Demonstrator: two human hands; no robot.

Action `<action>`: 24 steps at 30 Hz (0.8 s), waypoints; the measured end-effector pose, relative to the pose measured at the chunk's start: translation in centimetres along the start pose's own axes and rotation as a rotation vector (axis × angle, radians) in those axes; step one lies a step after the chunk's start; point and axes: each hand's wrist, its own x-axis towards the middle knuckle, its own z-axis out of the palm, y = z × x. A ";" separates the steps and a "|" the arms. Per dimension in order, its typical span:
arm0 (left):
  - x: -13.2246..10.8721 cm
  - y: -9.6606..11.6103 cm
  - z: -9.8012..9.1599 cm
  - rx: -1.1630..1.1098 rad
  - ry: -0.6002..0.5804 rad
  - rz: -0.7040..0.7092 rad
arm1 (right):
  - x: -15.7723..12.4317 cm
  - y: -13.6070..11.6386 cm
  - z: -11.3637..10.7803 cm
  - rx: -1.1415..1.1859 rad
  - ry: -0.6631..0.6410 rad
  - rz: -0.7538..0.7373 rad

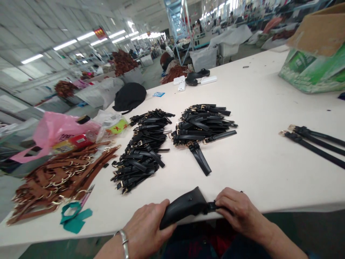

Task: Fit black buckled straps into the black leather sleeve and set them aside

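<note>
At the near edge of the white table (pixel 258 158), my left hand (pixel 147 230) is closed around the lower end of a black leather piece (pixel 184 207). My right hand (pixel 237 212) pinches a narrow black strap end (pixel 211 206) that joins the piece's right side. Beyond them lie two piles of short black straps with gold buckles, one at the left (pixel 140 151) and one at the right (pixel 202 126). A silver bracelet (pixel 124 241) is on my left wrist.
Brown straps with rings (pixel 56 180) and teal scissors (pixel 74 216) lie at the left. Pink plastic bag (pixel 54 131) and a black bundle (pixel 129 96) sit behind. Two long black straps (pixel 312 142) lie right; a green cardboard box (pixel 315 61) stands far right.
</note>
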 end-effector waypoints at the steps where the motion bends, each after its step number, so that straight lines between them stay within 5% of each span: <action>1: 0.4 0.2 0.1 0.001 0.025 0.014 | 0.0 0.0 0.0 -0.007 -0.001 0.004; 10: 1.5 -0.9 1.8 -0.071 0.189 0.044 | -0.1 -0.4 -0.1 -0.025 -0.026 0.046; 17: -1.9 -2.8 1.2 -0.104 0.150 -0.083 | 2.5 -1.6 -0.7 0.162 -0.067 0.348; 24: -2.4 -2.3 1.5 -0.062 0.045 -0.075 | 3.5 -0.8 -0.2 -0.069 -0.082 0.427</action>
